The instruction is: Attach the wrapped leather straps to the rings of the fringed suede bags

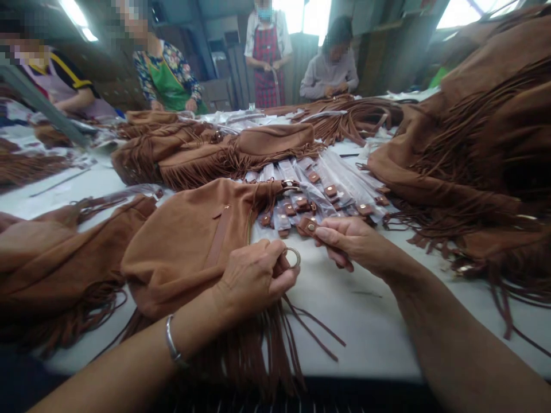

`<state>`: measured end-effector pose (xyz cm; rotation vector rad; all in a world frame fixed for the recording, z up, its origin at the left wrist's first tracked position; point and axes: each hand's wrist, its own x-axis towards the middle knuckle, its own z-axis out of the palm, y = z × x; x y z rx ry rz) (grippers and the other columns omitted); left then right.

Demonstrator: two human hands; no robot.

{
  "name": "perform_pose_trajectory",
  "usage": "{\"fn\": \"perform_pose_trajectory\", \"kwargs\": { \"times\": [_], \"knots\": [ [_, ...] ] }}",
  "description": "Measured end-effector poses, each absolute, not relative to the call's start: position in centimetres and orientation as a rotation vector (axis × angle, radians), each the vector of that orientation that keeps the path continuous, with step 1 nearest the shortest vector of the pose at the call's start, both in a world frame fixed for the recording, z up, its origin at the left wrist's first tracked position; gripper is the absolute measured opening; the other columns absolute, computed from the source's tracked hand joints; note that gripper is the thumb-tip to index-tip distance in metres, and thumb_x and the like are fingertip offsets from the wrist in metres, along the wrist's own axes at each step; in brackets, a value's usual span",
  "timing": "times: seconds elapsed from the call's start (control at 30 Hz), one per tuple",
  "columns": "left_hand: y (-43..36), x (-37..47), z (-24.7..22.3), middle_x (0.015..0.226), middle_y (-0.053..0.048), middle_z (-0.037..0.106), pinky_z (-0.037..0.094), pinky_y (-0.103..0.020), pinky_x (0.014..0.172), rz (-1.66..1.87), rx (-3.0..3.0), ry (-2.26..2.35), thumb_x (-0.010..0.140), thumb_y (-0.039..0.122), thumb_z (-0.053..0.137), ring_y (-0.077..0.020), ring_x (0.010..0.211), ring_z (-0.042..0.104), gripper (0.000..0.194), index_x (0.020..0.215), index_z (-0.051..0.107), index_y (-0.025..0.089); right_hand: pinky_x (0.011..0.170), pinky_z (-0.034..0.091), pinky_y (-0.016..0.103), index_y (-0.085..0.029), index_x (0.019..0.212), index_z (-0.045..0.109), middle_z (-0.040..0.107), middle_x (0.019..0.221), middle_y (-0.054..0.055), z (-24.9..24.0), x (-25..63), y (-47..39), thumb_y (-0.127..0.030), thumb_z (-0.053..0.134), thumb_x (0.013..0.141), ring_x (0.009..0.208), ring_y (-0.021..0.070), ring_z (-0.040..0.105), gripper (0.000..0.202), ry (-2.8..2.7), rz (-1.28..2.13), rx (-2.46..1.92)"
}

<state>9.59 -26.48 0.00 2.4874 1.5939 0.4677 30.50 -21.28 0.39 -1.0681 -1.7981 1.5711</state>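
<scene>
Silver-toned bangle point(171, 339), one, worn on the left wrist, behind the fingers. Long brown fringe point(275, 351), hanging just below the left fingers, its strands spread over the white tabletop point(365, 321). Left hand point(252, 278), thumb and fingertips pinched together on a round metal ring point(298, 255), which stands out from the fingertips toward the right hand. Right hand point(357, 241), thumb and fingers clamped on a brown leather snap tab point(307, 226), its round stud exposed just beyond the thumb tip; the two hands are near each other, not touching. Brown suede shoulder bag point(172, 246), one, lying left of and beyond the left fingers, with a slanting strip and small zip pull on its face. Second brown bag point(64, 258), fringed, farther left. Plastic-wrapped straps point(340, 178) with studded tab ends, a batch, just beyond the right fingers. Heap of brown fringed bags point(447, 143), well to the right of the right fingers. Further brown bags point(275, 140), in a row beyond both hands. Co-workers, four, across the table, including one in a green apron point(167, 83) and one in a plaid apron point(264, 60).
</scene>
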Motion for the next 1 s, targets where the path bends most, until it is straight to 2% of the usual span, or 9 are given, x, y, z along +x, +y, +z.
{"fn": "perform_pose_trajectory", "kwargs": {
  "times": [0.23, 0.33, 0.43, 0.67, 1.0],
  "knots": [
    [-24.5, 8.6, 0.0, 0.065, 0.005, 0.057, 0.03, -0.023, 0.057, 0.483, 2.191, 1.575, 0.08, 0.041, 0.051, -0.0111, 0.059, 0.05, 0.025, 0.067, 0.05, 0.02, 0.031, 0.025, 0.014, -0.014, 0.083, 0.05, 0.043, 0.041, -0.007, 0.0, 28.7, -21.6, -0.048, 0.045, 0.087, 0.03, 0.0046, 0.033, 0.035, -1.628, 1.696, -1.181],
    [-24.2, 8.3, -0.5, 0.066, 0.006, 0.059, 0.03, -0.023, 0.056, 0.463, 2.167, 1.529, 0.079, 0.038, 0.052, -0.011, 0.059, 0.051, 0.022, 0.066, 0.052, 0.021, 0.034, 0.029, 0.014, -0.014, 0.081, 0.048, 0.048, 0.046, -0.006, -0.4, 27.9, -21.5, -0.044, 0.053, 0.084, 0.034, 0.0043, 0.038, 0.031, -1.503, 1.803, -1.172],
    [-23.9, 8.3, -0.8, 0.062, 0.007, 0.058, 0.028, -0.023, 0.054, 0.421, 2.12, 1.52, 0.077, 0.037, 0.053, -0.0108, 0.055, 0.05, 0.019, 0.065, 0.053, 0.021, 0.035, 0.03, 0.014, -0.014, 0.077, 0.048, 0.045, 0.048, -0.006, -1.0, 26.9, -21.5, -0.042, 0.061, 0.078, 0.036, 0.0034, 0.036, 0.03, -1.408, 1.871, -1.133],
    [-23.7, 8.2, -0.7, 0.055, 0.006, 0.057, 0.027, -0.022, 0.051, 0.401, 2.042, 1.506, 0.073, 0.037, 0.055, -0.0107, 0.051, 0.05, 0.02, 0.063, 0.056, 0.021, 0.036, 0.031, 0.015, -0.014, 0.076, 0.052, 0.046, 0.048, -0.006, -1.8, 26.0, -21.8, -0.04, 0.068, 0.072, 0.038, 0.0043, 0.038, 0.031, -1.376, 1.875, -1.144],
    [-24.0, 8.0, -0.9, 0.055, 0.005, 0.056, 0.03, -0.021, 0.05, 0.43, 2.04, 1.437, 0.074, 0.038, 0.057, -0.0101, 0.051, 0.049, 0.021, 0.063, 0.055, 0.019, 0.038, 0.029, 0.015, -0.013, 0.07, 0.053, 0.044, 0.052, -0.004, -2.1, 26.1, -21.8, -0.039, 0.065, 0.075, 0.042, 0.0044, 0.038, 0.03, -1.393, 1.884, -1.027]
  ]
}}
